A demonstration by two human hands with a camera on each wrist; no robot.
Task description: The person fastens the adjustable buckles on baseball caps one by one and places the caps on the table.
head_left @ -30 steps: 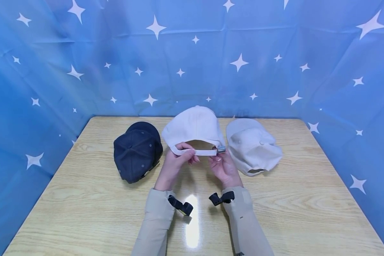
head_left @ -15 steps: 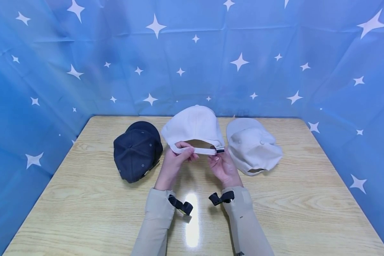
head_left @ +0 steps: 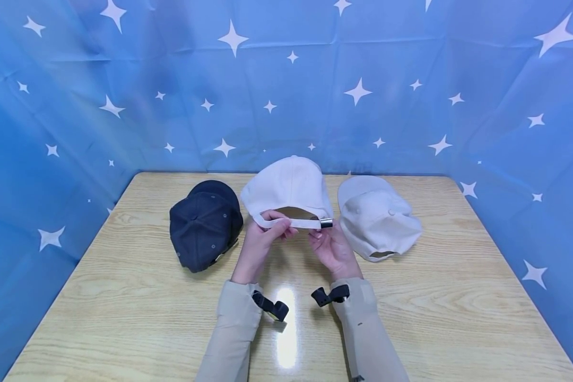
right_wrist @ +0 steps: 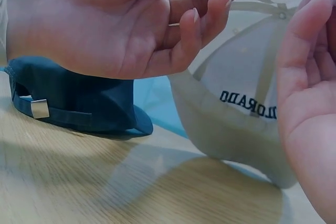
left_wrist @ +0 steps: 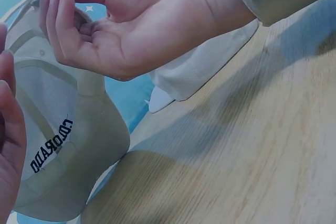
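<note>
A white baseball cap (head_left: pixel 286 183) is held up by its back strap (head_left: pixel 305 224), its rear opening facing me. My left hand (head_left: pixel 260 244) pinches the strap's left part between thumb and fingers. At the other end, my right hand (head_left: pixel 334 252) grips the strap beside the metal buckle (head_left: pixel 327 223), its fingertips partly hidden behind it. In the left wrist view, dark "COLORADO" lettering (left_wrist: pixel 52 146) shows inside the cap, whose lower edge meets the wooden table (left_wrist: pixel 252 150). The right wrist view shows the left hand (right_wrist: pixel 100 30) with curled fingers.
To the left lies a dark navy cap (head_left: pixel 202 228) with a metal strap buckle (right_wrist: pixel 40 108). Another off-white cap (head_left: pixel 379 217) lies close on the right. A blue curtain (head_left: pixel 286 95) with white stars stands behind and beside the table.
The buckle end of the strap has shifted slightly up and left with my right fingers, and the buckle looks darker. The left hand keeps its grip; the side caps stay put.
</note>
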